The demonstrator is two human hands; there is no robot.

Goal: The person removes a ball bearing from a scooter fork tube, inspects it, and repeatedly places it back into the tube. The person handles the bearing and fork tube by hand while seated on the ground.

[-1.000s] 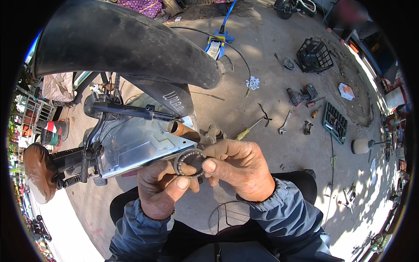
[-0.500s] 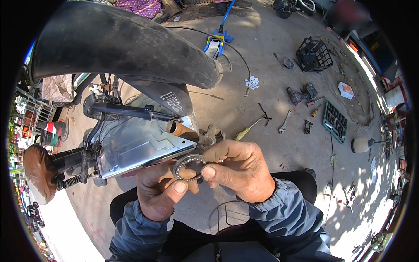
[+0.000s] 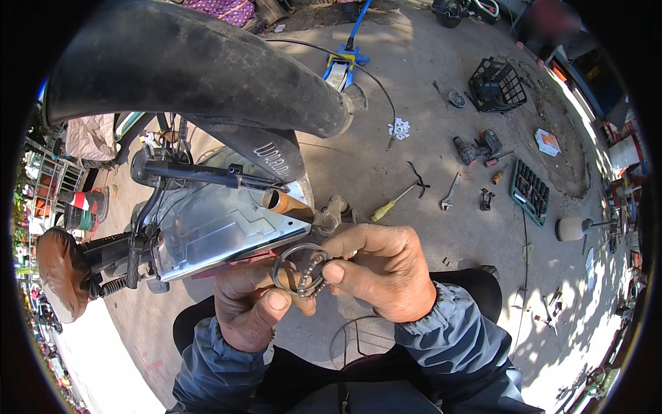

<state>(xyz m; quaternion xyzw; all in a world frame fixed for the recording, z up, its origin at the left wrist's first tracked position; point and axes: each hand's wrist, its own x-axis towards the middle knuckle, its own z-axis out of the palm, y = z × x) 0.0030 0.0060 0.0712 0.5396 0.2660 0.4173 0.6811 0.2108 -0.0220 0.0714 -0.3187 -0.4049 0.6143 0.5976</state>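
Observation:
My left hand (image 3: 243,308) grips a plain metal bearing race (image 3: 277,270) between thumb and fingers. In my right hand (image 3: 387,277), thumb and fingertips pinch a bearing ball ring (image 3: 307,279), a thin cage with small steel balls along it. The ball ring is tilted and overlaps the right side of the race. Whether the two touch is hard to see. Just beyond my hands, a rusty brown open tube (image 3: 284,205) sticks out over a shiny metal panel (image 3: 214,219) on a vehicle frame.
A large dusty black fender (image 3: 200,65) arches over the upper left. On the concrete lie a yellow-handled screwdriver (image 3: 383,210), a wrench (image 3: 451,192), a power drill (image 3: 477,148), a green tool case (image 3: 529,190) and a black crate (image 3: 498,85). A blue floor jack (image 3: 343,67) stands farther off.
The ball ring, which lay seated along the race, has come out of it at the right and tilted. My right hand has shifted slightly right with it; my left hand keeps the race.

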